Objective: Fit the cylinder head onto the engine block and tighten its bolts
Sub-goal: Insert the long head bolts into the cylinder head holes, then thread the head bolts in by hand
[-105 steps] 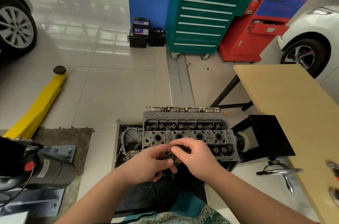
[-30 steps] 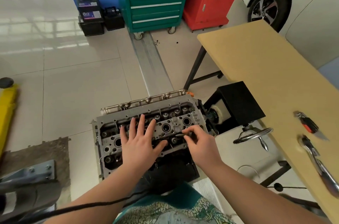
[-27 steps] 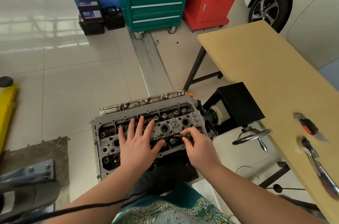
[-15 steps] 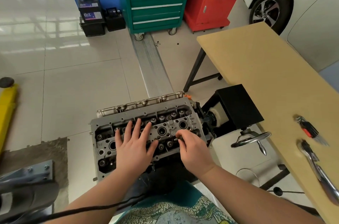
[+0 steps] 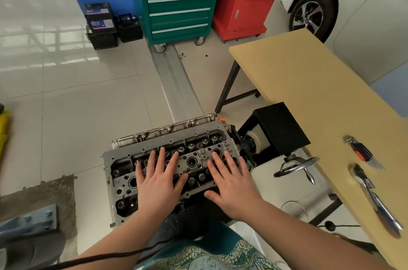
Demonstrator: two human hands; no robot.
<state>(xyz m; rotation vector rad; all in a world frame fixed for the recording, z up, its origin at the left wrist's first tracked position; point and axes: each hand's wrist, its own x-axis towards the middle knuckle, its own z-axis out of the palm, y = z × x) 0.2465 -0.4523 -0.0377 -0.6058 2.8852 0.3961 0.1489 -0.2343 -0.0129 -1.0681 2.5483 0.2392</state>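
Fingers [image 5: 163, 159] of both hands lie flat on the cylinder head [image 5: 194, 162], apparently running left-right.

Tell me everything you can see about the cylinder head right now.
The cylinder head is a long grey cast-metal block, its top face up, lying skewed to the view on a stand beside the wooden table. Round bores, valve springs and small bolt holes cover it. The left hand and right hand lie flat on it, fingers spread.

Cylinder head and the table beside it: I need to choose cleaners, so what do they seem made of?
Cylinder head: looks like cast aluminium or similar metal, dull grey and matte, with machined bores and oily dark pockets. Table: top looks like wood board or laminate, smooth tan and matte; the legs appear to be black-painted metal.
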